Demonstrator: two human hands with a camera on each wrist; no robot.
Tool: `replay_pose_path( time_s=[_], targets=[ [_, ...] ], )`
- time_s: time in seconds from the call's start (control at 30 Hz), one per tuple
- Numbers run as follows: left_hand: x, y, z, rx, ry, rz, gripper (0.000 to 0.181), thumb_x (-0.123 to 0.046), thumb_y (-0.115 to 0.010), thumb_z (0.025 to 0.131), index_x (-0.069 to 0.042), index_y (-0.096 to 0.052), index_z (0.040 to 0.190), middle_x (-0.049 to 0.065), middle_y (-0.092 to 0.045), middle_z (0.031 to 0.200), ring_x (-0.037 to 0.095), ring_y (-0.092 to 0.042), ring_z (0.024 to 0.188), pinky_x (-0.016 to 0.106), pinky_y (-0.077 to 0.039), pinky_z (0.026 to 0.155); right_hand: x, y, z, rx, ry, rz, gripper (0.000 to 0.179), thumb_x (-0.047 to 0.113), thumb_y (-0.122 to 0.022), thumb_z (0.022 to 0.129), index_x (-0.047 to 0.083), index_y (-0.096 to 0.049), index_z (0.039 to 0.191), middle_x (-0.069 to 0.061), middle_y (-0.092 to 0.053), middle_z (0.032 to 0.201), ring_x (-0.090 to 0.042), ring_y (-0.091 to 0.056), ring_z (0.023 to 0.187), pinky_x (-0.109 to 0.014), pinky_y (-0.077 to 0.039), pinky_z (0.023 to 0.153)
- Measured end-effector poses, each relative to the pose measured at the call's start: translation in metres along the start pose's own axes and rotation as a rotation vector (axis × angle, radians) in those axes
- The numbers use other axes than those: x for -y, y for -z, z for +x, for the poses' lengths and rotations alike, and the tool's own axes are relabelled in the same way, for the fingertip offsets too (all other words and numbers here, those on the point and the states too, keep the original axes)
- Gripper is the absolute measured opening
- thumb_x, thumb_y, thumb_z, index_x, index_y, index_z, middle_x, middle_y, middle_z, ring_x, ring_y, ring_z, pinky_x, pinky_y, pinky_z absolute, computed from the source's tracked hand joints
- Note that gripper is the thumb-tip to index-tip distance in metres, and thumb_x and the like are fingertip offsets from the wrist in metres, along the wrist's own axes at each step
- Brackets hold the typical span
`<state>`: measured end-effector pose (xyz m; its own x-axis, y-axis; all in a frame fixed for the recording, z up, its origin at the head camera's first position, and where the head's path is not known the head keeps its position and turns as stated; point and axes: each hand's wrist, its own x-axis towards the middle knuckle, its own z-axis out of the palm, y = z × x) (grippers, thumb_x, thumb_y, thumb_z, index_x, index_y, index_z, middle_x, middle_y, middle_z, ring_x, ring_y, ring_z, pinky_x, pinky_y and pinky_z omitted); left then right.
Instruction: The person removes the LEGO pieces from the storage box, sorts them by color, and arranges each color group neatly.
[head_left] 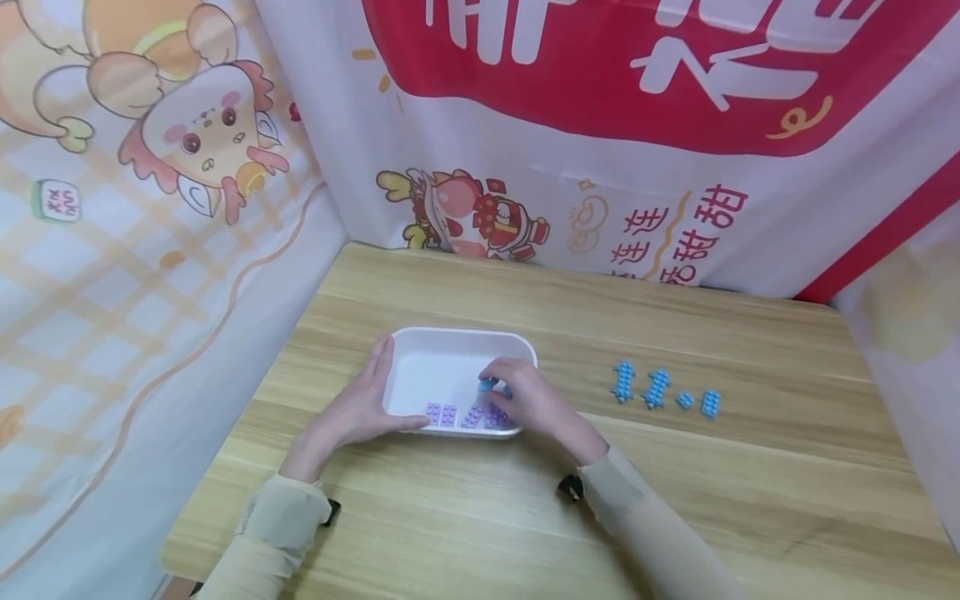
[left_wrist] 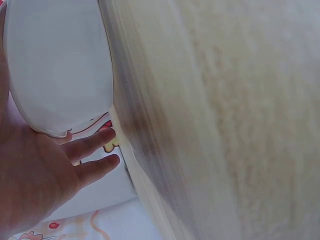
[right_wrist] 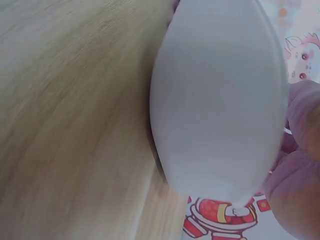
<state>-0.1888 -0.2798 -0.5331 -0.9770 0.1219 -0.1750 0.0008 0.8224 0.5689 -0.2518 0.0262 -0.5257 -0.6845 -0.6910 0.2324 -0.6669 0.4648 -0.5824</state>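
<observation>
A white plastic tray point(head_left: 420, 367) sits on the table with several purple toy bricks point(head_left: 448, 415) along its front side. My left hand point(head_left: 358, 406) rests against the tray's left end, thumb along the front rim and fingers spread straight by the left rim. In the left wrist view its palm side lies at the tray's outer wall point(left_wrist: 60, 65), two fingers extended. Over the tray's right end, my right hand point(head_left: 525, 398) pinches a small blue toy brick point(head_left: 486, 385). The right wrist view shows the tray wall point(right_wrist: 215, 100) hiding the fingertips.
To the right of the tray, two long blue studded pieces point(head_left: 622, 382), a small blue brick point(head_left: 684, 401) and a larger blue brick point(head_left: 710, 403) lie in a row on the wooden table point(head_left: 750, 500). Printed cloth point(head_left: 465, 142) hangs behind the table.
</observation>
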Motion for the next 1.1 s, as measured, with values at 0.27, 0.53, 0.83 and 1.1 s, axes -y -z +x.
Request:
replay_pose_path(
  time_s=[0.27,0.53,0.83,1.1],
  targets=[
    [-0.001,0.002,0.001,0.002,-0.006,0.009,0.158,-0.075,-0.089,0.076,-0.01,0.016,0.175,0.017,0.014,0.186,0.054,-0.017,0.168,0.069,-0.026,0.135,-0.001,0.012,-0.02,-0.09,-0.006,0.017,0.03,0.0,-0.083,0.092,-0.002,-0.078,0.122,-0.016,-0.079,0.121,-0.03,-0.076,0.113,-0.043,-0.067,0.104],
    [0.0,0.001,0.002,-0.002,-0.008,0.018,0.157,-0.074,-0.089,0.077,-0.009,0.015,0.175,0.018,0.014,0.186,0.054,-0.017,0.168,0.067,-0.026,0.135,0.001,0.018,-0.038,-0.171,-0.015,0.064,0.03,0.001,-0.087,0.09,-0.001,-0.078,0.118,-0.014,-0.079,0.118,-0.027,-0.077,0.109,-0.042,-0.068,0.099],
    [-0.001,0.0,0.002,0.0,-0.001,0.018,0.156,-0.074,-0.088,0.078,-0.009,0.015,0.175,0.018,0.013,0.186,0.054,-0.017,0.168,0.068,-0.026,0.135,-0.004,0.028,-0.066,-0.224,-0.122,0.081,0.029,0.009,-0.086,0.094,0.004,-0.078,0.121,-0.008,-0.079,0.121,-0.021,-0.076,0.108,-0.042,-0.068,0.099],
    [-0.002,0.0,0.001,0.006,0.004,0.023,0.156,-0.075,-0.088,0.078,-0.009,0.016,0.175,0.017,0.014,0.186,0.056,-0.019,0.167,0.069,-0.027,0.134,-0.029,0.043,-0.095,-0.341,-0.109,-0.016,0.025,0.006,-0.086,0.093,0.004,-0.079,0.116,-0.009,-0.082,0.11,-0.022,-0.077,0.099,-0.042,-0.069,0.09]
  ],
)
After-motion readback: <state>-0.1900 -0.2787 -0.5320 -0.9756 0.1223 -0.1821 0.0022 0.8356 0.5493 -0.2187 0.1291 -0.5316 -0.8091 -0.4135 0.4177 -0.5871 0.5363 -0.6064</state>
